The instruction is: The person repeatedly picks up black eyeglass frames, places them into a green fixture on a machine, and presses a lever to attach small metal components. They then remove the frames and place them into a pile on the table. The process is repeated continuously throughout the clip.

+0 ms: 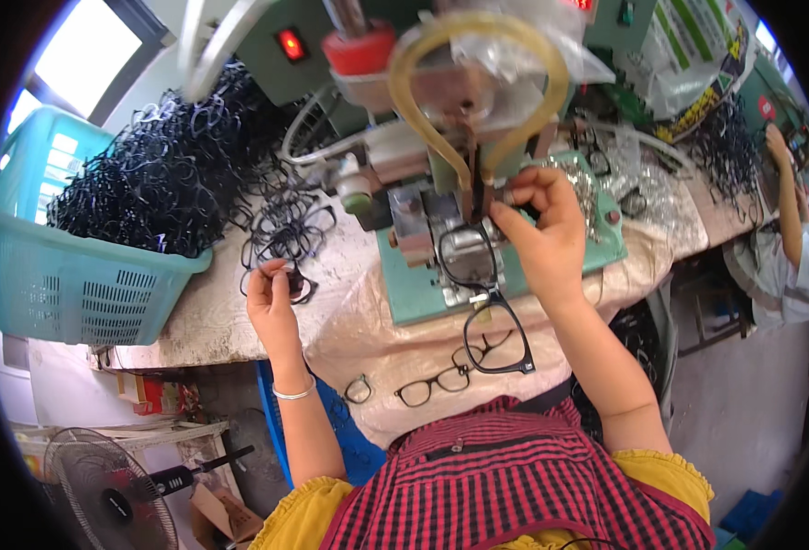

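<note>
A black eyeglass frame (pixel 497 337) without temples stands at the bench machine (pixel 450 151), one end under its narrow copper-coloured tips. My right hand (pixel 549 225) is closed, thumb and fingers pinched on that upper end right beside the tips. Just what lies between the fingertips is partly hidden. Over the bench to the left, my left hand (pixel 273 298) is closed, its thumb and fingers pinching another dark eyeglass frame (pixel 305 289), mostly behind the fingers. Beyond it lies a loose cluster of black eyeglass frames (pixel 290 225).
A turquoise basket (pixel 93 275) heaped with black frames stands at the left. Several frames (pixel 432 385) rest on the cloth (pixel 349 335) near my apron. A green base plate (pixel 404 298) carries the machine, with small metal parts (pixel 583 197) at its right. Another person's arm (pixel 785 192) shows far right.
</note>
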`<state>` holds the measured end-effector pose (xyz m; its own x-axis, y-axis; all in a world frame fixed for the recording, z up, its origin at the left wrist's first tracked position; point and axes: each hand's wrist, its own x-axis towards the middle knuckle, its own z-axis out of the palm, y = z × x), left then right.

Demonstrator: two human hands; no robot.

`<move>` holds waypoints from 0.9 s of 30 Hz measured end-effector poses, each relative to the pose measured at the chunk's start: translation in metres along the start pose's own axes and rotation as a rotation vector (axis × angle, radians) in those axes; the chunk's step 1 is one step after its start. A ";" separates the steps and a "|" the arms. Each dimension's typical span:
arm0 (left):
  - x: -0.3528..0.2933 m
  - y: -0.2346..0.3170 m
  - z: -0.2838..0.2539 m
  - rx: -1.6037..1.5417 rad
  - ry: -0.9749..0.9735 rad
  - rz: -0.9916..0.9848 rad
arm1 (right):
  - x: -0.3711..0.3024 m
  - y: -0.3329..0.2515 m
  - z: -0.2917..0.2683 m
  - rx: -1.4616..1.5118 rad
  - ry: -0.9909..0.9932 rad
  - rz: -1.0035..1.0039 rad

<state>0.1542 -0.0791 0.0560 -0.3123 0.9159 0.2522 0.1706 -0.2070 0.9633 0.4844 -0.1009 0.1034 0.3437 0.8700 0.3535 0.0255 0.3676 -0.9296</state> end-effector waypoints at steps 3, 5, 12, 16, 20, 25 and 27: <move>-0.018 -0.001 0.013 -0.202 0.088 -0.107 | 0.000 -0.009 0.005 0.135 -0.017 0.087; -0.014 0.034 0.034 -0.491 -0.054 0.090 | 0.004 -0.011 0.006 0.073 -0.032 0.072; -0.010 0.154 0.090 -0.208 -0.216 0.682 | 0.001 -0.034 0.019 0.212 -0.091 0.127; -0.018 0.153 0.103 -0.367 -0.307 0.682 | -0.007 -0.067 0.009 0.215 -0.108 0.276; -0.042 0.129 0.098 0.077 -0.661 0.913 | 0.004 -0.045 -0.025 -0.234 -0.267 0.006; -0.045 0.119 0.116 0.195 -0.727 1.082 | 0.016 0.045 -0.102 -1.049 0.012 -0.241; -0.045 0.118 0.116 0.197 -0.735 1.084 | 0.012 0.058 -0.112 -1.096 -0.010 -0.329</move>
<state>0.2963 -0.1047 0.1481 0.6325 0.3039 0.7125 0.1620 -0.9514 0.2619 0.5950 -0.1057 0.0421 0.1619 0.7889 0.5928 0.9192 0.0979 -0.3814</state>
